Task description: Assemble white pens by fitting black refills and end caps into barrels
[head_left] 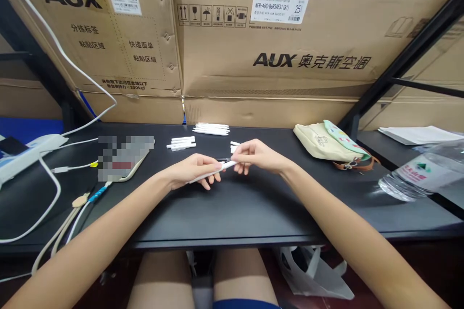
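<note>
White plastic rod (pixel 228 165) slanting between both hands above the black worktop (pixel 253 212), long axis rising from lower left to upper right. Left hand (pixel 192 173) curled closed around its lower length; right hand (pixel 257 156) half open at its upper end, grip unclear. Loose white rods (pixel 181 143) just beyond.

Table (pixel 232 217) top matt black, smooth, with a faint sheen; the white rod (pixel 212 172) held above it and the loose rods (pixel 210 129) lying on it look like smooth, semi-gloss plastic. Behind the table, cardboard boxes (pixel 275 77) show matt, lightly creased brown paperboard with glossy paper labels (pixel 279 8). At the table's right end: a matt woven cloth bag (pixel 326 142), matt paper sheets (pixel 416 135), and a glossy clear plastic bottle (pixel 420 176).
</note>
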`<control>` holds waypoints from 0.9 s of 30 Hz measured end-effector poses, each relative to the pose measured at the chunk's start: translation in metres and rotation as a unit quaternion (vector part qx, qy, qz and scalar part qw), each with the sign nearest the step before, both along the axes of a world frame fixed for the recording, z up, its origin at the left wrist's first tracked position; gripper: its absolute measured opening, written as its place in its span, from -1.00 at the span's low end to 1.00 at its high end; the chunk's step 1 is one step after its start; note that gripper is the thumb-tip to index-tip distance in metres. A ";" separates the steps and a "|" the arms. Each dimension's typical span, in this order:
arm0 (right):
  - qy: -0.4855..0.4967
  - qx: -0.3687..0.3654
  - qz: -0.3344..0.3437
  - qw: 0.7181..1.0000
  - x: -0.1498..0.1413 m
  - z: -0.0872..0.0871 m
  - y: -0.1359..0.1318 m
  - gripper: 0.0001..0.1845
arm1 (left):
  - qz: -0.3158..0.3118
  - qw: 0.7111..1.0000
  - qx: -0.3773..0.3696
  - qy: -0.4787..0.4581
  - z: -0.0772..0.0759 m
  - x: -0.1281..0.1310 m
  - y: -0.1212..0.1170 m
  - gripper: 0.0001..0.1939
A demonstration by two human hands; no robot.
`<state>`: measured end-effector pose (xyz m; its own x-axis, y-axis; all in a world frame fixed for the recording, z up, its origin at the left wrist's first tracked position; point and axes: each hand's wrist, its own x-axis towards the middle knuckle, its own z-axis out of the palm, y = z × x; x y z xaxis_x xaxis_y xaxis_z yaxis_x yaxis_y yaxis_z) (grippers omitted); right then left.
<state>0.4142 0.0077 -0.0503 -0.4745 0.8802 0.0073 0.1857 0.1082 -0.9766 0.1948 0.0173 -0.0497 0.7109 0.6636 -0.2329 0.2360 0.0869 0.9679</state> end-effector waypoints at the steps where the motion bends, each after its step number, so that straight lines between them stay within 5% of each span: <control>1: 0.018 0.012 0.011 1.000 0.000 0.001 -0.001 -0.68 | 0.003 1.000 0.002 0.002 0.000 0.000 0.000 -0.65; 6: 0.014 -0.037 -0.027 0.999 -0.001 0.000 0.000 -0.65 | 0.006 1.000 -0.015 -0.003 -0.001 0.000 0.002 -0.67; 11: 0.083 0.052 -0.052 0.994 0.006 0.000 0.004 -0.71 | 0.017 0.997 -0.072 -0.032 -0.004 -0.002 0.005 -0.68; 15: 0.140 0.049 -0.093 0.985 0.007 -0.002 0.008 -0.64 | 0.009 0.992 -0.101 -0.070 -0.006 -0.002 0.003 -0.72; 22: 0.223 0.080 -0.270 0.933 -0.010 -0.019 0.015 -0.65 | 0.016 0.998 -0.028 -0.056 -0.005 0.003 -0.001 -0.64; 27: 0.216 0.092 -0.253 0.939 -0.011 -0.019 0.014 -0.64 | 0.042 0.998 0.028 -0.024 -0.005 0.006 -0.004 -0.71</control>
